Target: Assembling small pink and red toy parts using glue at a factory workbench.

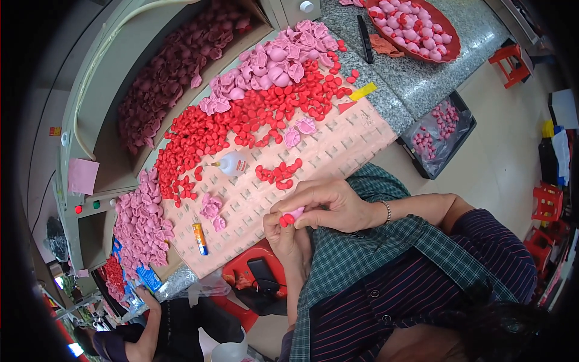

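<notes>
Pink and red, the small piece [293, 215] is pinched between the fingers of the left hand [280, 237] and right hand [344, 206] by the near edge of the tabletop [386, 81], probably mid-assembly. Pink balls [416, 31] in the red bowl [455, 52] look done; heaped pink shells [139, 220] and red bean-shaped pieces [259, 99] remain.

A grey speckled stone counter [398, 84], partly under a pink patterned sheet [356, 136], bears small rounded red pieces [247, 114], curled pink pieces [265, 69], a white bottle [232, 163], a yellow-and-blue tube [199, 238] and a round red bowl [452, 52].
</notes>
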{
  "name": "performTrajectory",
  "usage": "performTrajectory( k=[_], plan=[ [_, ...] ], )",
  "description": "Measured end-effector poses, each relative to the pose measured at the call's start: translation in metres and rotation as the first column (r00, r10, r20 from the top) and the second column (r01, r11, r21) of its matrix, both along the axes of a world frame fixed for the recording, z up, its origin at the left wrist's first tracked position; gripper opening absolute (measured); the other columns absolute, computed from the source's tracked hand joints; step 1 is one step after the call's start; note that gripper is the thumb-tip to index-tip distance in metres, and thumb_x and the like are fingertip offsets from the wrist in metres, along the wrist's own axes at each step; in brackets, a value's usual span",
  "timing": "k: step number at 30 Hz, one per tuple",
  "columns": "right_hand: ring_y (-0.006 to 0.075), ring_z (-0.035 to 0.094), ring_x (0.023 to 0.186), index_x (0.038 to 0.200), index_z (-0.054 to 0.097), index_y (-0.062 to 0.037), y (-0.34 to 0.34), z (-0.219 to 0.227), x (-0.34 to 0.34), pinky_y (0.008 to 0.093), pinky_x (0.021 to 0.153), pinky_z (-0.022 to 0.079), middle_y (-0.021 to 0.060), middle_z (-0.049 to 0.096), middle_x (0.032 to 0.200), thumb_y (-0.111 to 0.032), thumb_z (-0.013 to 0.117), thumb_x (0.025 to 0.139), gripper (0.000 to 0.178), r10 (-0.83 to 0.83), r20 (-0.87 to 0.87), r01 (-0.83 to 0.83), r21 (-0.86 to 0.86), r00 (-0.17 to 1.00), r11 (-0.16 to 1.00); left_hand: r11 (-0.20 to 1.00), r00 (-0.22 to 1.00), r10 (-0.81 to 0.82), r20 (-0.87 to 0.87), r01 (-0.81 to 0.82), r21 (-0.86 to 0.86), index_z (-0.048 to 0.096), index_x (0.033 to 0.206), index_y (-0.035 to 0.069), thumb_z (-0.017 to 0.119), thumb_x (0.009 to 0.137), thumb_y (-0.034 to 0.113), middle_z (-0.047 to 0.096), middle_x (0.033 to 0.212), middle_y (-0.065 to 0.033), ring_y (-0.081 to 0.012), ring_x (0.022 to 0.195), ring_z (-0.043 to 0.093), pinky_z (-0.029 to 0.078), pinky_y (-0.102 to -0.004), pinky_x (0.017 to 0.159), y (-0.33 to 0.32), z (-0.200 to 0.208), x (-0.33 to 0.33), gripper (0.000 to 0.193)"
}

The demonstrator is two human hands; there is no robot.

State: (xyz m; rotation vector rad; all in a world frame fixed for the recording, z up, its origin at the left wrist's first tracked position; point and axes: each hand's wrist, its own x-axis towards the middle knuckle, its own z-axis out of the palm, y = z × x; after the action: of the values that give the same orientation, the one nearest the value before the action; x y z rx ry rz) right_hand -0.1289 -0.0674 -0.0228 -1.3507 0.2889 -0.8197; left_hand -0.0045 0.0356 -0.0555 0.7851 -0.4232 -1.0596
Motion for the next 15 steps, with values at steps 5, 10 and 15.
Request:
performTrajectory(
  k=[5,10,15],
  plan=[
    [0.0174,0.066,0.094,0.114,0.069,0.0011,0.0050,-0.0009,0.0026,0.0274,0.080,0.053,0.0139,0.069,0.104,0.004,0.072,0.082,0.032,-0.057,0.043,0.058,-0.016,0.997,0.998,0.994,0.994,-0.102,-0.033,0.100,-0.041,0.055,0.097,0.010,0.070,0.089,0.010,0.060,0.105,-0.0052,-0.0188,0.102,0.060,0.049,-0.0329,0.093,-0.0007,0.0011,0.0026,0.017],
    [0.0160,0.067,0.082,0.110,0.070,0.0014,0.0084,-0.0039,0.0068,0.0270,0.073,0.053,0.0114,0.069,0.090,0.001,0.073,0.081,0.029,-0.158,0.064,0.163,-0.079,0.985,0.983,0.999,0.998,-0.051,-0.049,0.052,0.013,0.055,0.097,0.011,0.072,0.088,0.011,0.060,0.105,-0.0044,-0.0185,0.103,0.059,0.048,-0.0340,0.095,0.0008,-0.0006,0.0021,0.020],
    [0.0208,0.070,0.092,0.113,0.070,0.0000,0.0072,-0.0043,0.0017,0.0287,0.077,0.055,0.0183,0.071,0.109,0.003,0.074,0.079,0.034,-0.172,-0.005,0.169,-0.142,0.985,0.975,0.999,0.997,-0.036,-0.065,0.037,0.016,0.056,0.099,0.011,0.072,0.088,0.010,0.061,0.106,-0.0045,-0.0181,0.103,0.060,0.048,-0.0338,0.096,-0.0003,-0.0035,0.0001,0.019]
  ],
)
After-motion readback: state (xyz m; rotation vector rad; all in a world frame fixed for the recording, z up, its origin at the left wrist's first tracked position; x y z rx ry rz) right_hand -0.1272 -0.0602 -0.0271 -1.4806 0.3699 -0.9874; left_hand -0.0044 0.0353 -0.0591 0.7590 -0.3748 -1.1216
